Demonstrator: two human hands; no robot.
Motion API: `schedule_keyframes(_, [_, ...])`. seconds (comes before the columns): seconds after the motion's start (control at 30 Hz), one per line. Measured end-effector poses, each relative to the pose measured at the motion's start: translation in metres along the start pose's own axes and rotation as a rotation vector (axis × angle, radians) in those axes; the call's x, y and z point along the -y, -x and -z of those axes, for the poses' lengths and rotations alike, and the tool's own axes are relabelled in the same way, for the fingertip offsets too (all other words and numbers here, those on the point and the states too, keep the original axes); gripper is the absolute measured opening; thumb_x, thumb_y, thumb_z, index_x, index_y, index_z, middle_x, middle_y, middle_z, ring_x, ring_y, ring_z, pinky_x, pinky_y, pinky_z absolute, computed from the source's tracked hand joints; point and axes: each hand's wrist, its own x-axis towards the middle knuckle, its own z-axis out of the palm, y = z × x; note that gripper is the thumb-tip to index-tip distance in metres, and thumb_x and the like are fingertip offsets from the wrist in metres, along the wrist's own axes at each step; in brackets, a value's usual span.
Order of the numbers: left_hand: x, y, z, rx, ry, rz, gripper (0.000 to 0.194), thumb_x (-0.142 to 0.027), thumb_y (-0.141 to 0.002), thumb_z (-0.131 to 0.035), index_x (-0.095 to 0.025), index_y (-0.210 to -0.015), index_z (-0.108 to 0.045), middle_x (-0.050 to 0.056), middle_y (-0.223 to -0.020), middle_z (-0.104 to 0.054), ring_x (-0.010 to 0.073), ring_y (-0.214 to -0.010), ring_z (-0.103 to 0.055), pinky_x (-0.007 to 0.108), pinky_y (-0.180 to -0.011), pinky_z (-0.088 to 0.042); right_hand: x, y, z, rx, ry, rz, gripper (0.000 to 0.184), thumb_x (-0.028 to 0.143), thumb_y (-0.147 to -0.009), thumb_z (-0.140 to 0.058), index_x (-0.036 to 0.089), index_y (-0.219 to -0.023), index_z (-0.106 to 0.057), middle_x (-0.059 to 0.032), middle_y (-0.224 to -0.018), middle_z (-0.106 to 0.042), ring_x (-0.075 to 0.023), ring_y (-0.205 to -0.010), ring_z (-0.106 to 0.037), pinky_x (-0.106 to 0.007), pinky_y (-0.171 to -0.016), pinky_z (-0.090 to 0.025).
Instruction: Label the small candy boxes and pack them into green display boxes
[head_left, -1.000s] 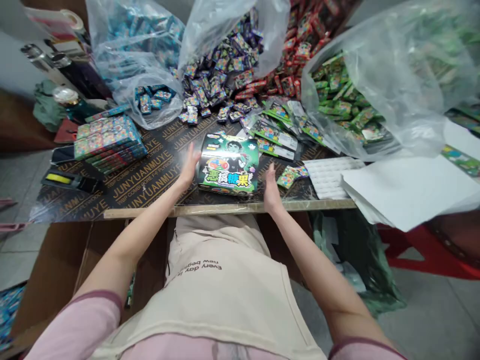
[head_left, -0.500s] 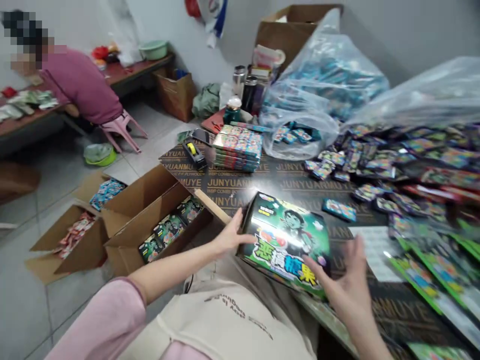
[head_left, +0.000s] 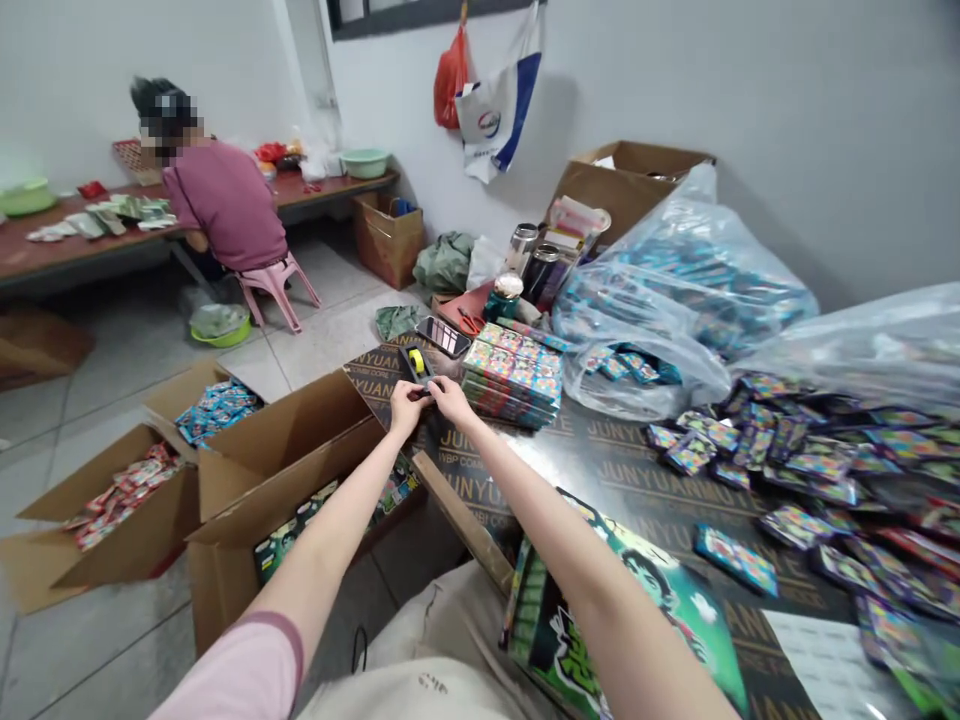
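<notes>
Both hands are together at the near end of a black tape dispenser (head_left: 417, 368) with a yellow roll. My left hand (head_left: 409, 406) has its fingers closed in a pinch at the dispenser's left corner. Beside it, my right hand (head_left: 451, 399) is also pinched at that end. Whatever lies between the fingertips is too small to make out. A green printed candy box (head_left: 679, 610) lies on the dark table under my right forearm, partly hidden by it. Right of the hands stands a stack of colourful printed packs (head_left: 514, 372).
An open carton (head_left: 285, 440) holding green boxes stands left of the table (head_left: 622, 470). Two cartons of small packets sit further left. Clear bags (head_left: 697, 270) and loose packets (head_left: 795, 440) cover the right side. A person (head_left: 229, 205) sits at another table.
Both hands have left the candy box and come together at the tape dispenser. The view has shifted, and the box now sits lower in it.
</notes>
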Motion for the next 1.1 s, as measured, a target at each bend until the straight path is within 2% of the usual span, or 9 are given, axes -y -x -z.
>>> schedule_keyframes(0.1, [0.009,0.007,0.002,0.018,0.034,-0.018,0.022,-0.026,-0.06,-0.08,-0.016,-0.074,-0.067,-0.002,-0.075,-0.053,0.0084,-0.059,-0.049,0.023,-0.058,-0.042,-0.011,-0.011,-0.007,-0.021,-0.031,-0.117,0.013,0.027,-0.075,-0.06,0.016,-0.069,-0.065,-0.005,-0.074,-0.069,-0.0206,-0.08,-0.064,-0.033,-0.079,-0.048])
schedule_keyframes(0.2, [0.012,0.007,0.003,0.04,0.061,-0.014,0.024,-0.031,-0.06,-0.08,-0.016,-0.073,-0.067,-0.002,-0.074,-0.055,0.0078,-0.057,-0.047,0.023,-0.056,-0.041,-0.013,-0.017,-0.009,-0.036,-0.087,-0.165,0.013,0.025,-0.068,-0.064,0.017,-0.058,-0.06,-0.0019,-0.065,-0.065,-0.0194,-0.074,-0.063,-0.03,-0.072,-0.047])
schedule_keyframes(0.4, [0.011,0.005,0.004,0.064,0.081,0.008,0.027,-0.034,-0.061,-0.08,-0.015,-0.077,-0.07,-0.002,-0.067,-0.054,0.0099,-0.059,-0.048,0.025,-0.059,-0.041,0.008,-0.012,-0.008,-0.192,-0.196,-0.156,0.012,0.027,-0.065,-0.064,0.019,-0.057,-0.06,-0.0028,-0.084,-0.069,-0.0213,-0.101,-0.058,-0.031,-0.087,-0.042])
schedule_keyframes(0.5, [0.014,0.004,0.006,0.082,0.092,0.028,0.027,-0.034,-0.061,-0.08,-0.016,-0.079,-0.071,-0.001,-0.069,-0.056,0.0105,-0.061,-0.049,0.025,-0.062,-0.042,0.007,0.01,-0.01,-0.216,-0.259,-0.212,0.016,0.031,-0.067,-0.06,0.018,-0.058,-0.058,-0.0024,-0.073,-0.067,-0.0183,-0.084,-0.061,-0.028,-0.077,-0.044])
schedule_keyframes(0.63, [0.019,0.002,0.008,0.125,0.128,0.053,0.031,-0.031,-0.058,-0.081,-0.015,-0.083,-0.072,-0.001,-0.072,-0.057,0.0104,-0.061,-0.052,0.026,-0.062,-0.044,-0.01,0.043,-0.016,-0.193,-0.285,-0.334,0.016,0.031,-0.064,-0.06,0.017,-0.056,-0.056,-0.0002,-0.058,-0.061,-0.0149,-0.062,-0.056,-0.026,-0.062,-0.044])
schedule_keyframes(0.77, [0.019,0.003,0.01,0.151,0.14,0.066,0.031,-0.027,-0.058,-0.081,-0.014,-0.084,-0.071,-0.001,-0.074,-0.057,0.0104,-0.062,-0.054,0.026,-0.062,-0.046,-0.022,0.047,-0.022,-0.21,-0.234,-0.394,0.016,0.025,-0.062,-0.062,0.018,-0.051,-0.052,0.0022,-0.049,-0.054,-0.0124,-0.055,-0.051,-0.025,-0.058,-0.043])
schedule_keyframes(0.87, [0.014,0.002,0.01,0.135,0.121,0.075,0.029,-0.021,-0.057,-0.08,-0.014,-0.083,-0.07,-0.001,-0.074,-0.057,0.0096,-0.062,-0.053,0.025,-0.064,-0.046,-0.018,0.042,-0.021,-0.241,-0.182,-0.383,0.018,0.021,-0.063,-0.064,0.018,-0.05,-0.052,0.0025,-0.048,-0.051,-0.0121,-0.055,-0.05,-0.025,-0.059,-0.044])
schedule_keyframes(1.0, [-0.003,0.003,0.014,0.101,0.089,0.086,0.029,-0.011,-0.055,-0.076,-0.014,-0.082,-0.066,-0.003,-0.071,-0.055,0.0087,-0.06,-0.052,0.024,-0.064,-0.047,0.004,0.059,0.003,-0.262,-0.134,-0.292,0.02,0.017,-0.068,-0.063,0.017,-0.051,-0.053,0.0027,-0.05,-0.048,-0.0121,-0.054,-0.049,-0.027,-0.06,-0.046])
schedule_keyframes(1.1, [-0.026,0.026,0.018,0.06,0.069,0.099,0.037,-0.008,-0.059,-0.071,-0.016,-0.094,-0.061,-0.004,-0.072,-0.053,0.0084,-0.06,-0.052,0.024,-0.066,-0.048,0.026,0.111,0.044,-0.318,-0.092,-0.173,0.016,0.014,-0.068,-0.065,0.017,-0.054,-0.058,0.0013,-0.063,-0.051,-0.0117,-0.062,-0.049,-0.028,-0.068,-0.046])
